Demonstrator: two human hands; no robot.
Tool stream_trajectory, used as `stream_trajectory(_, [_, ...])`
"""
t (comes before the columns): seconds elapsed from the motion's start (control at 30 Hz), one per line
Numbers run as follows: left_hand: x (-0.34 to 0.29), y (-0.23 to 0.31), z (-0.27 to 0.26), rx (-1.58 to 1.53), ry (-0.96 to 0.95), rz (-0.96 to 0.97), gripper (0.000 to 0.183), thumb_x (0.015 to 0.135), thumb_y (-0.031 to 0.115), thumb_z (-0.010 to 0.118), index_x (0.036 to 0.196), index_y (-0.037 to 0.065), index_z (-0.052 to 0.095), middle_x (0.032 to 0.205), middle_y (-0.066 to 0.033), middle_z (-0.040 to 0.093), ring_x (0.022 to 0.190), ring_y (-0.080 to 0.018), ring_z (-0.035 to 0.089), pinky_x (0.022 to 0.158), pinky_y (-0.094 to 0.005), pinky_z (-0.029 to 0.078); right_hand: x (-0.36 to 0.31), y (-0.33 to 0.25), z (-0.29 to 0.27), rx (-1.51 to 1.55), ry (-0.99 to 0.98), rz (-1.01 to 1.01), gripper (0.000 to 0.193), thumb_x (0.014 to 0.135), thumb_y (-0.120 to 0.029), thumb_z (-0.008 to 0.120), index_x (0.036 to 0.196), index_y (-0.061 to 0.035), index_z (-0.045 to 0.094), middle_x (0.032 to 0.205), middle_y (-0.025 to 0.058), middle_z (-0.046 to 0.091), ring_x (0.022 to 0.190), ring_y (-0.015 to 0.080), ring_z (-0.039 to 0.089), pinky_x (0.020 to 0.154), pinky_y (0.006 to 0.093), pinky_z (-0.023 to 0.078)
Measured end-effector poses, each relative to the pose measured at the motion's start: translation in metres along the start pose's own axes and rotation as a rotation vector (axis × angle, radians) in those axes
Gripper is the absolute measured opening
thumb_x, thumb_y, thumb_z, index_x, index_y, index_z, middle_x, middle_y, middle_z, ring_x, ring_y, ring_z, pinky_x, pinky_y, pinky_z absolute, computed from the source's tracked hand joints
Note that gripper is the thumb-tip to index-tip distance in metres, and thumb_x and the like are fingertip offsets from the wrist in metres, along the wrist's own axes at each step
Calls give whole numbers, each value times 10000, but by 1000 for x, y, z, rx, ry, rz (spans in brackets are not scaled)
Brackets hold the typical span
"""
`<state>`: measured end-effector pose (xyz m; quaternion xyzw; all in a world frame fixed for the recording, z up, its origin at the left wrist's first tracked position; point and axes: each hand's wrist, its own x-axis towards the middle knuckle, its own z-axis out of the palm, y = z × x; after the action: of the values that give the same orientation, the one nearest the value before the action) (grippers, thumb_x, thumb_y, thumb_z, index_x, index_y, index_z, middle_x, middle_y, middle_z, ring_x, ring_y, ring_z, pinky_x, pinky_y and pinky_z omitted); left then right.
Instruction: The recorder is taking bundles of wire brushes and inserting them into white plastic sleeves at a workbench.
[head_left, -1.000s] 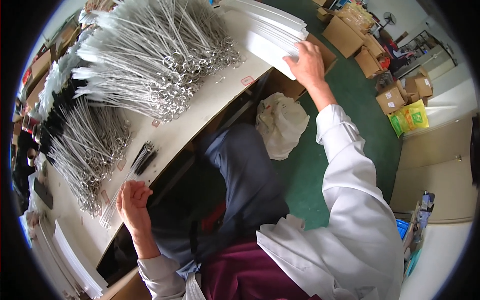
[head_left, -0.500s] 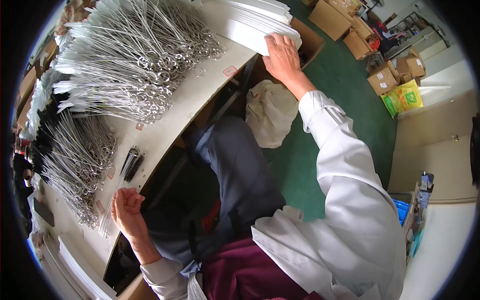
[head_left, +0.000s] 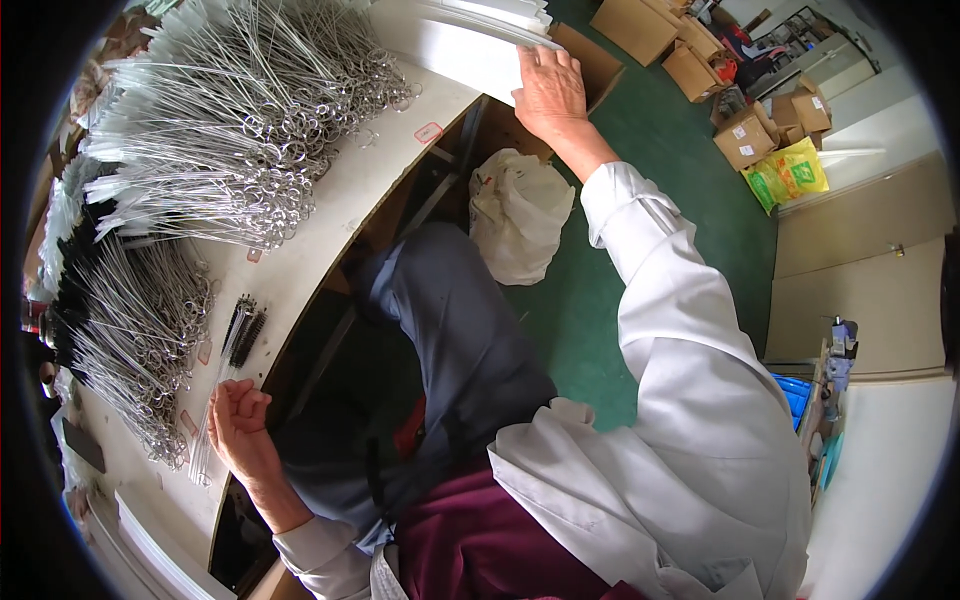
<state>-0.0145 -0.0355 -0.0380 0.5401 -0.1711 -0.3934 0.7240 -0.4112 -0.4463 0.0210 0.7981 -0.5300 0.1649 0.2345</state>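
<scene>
My right hand [head_left: 553, 95] is at the near end of a stack of long white sheets [head_left: 450, 45], at the far end of the bench. Its fingers bend over the end of a sheet; the thumb is partly hidden. Beside the bench's near edge, my left hand [head_left: 242, 432] is half curled, palm turned up, with nothing seen in it. Close to its fingertips lie a few thin brushes with black bristles [head_left: 245, 330], their clear shafts reaching toward me. Beyond is a large heap of wire-handled brushes with ring ends [head_left: 270, 150], and a smaller black-bristled heap [head_left: 135, 335].
A white plastic bag [head_left: 520, 215] stands on the green floor by my knee. An open cardboard box [head_left: 590, 65] is beside the bench end. More cartons [head_left: 745, 135] and a yellow-green bag [head_left: 790, 175] lie to the right. White strips [head_left: 165, 540] are at the lower left.
The whole view has shifted, so the bench and heaps appear slightly farther left. My right hand has moved a little at the sheets' end; the left hand keeps nearly the same half-curled shape.
</scene>
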Motion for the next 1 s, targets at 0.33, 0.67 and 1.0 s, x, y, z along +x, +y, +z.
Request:
stream_trajectory(0.33, [0, 3, 10, -19, 53, 14, 223, 1044, 187, 581, 1017, -20, 660, 931, -163, 711, 728, -205, 684, 706, -346, 598, -3, 30, -20, 211, 214, 191, 599, 816, -214, 788, 1357, -58, 584, 1293, 156, 618, 1237, 345, 540, 1061, 473, 421])
stream_trajectory(0.67, [-2, -2, 3, 37, 23, 23, 214, 1039, 190, 597, 1057, -8, 674, 945, -152, 728, 768, -209, 712, 728, -351, 615, -14, -67, -93, 2456, -387, 393, 484, 980, -277, 680, 1319, 48, 565, 1180, 216, 660, 1053, 307, 659, 965, 450, 538])
stream_trajectory(1.0, [-40, 25, 28, 231, -11, 150, 198, 1040, 170, 599, 1002, -9, 676, 903, -108, 724, 757, -164, 699, 777, -321, 599, -38, -180, -169, 2649, -880, 78, 635, 1028, -427, 570, 1420, 65, 485, 1305, 270, 599, 1097, 342, 652, 1019, 490, 512])
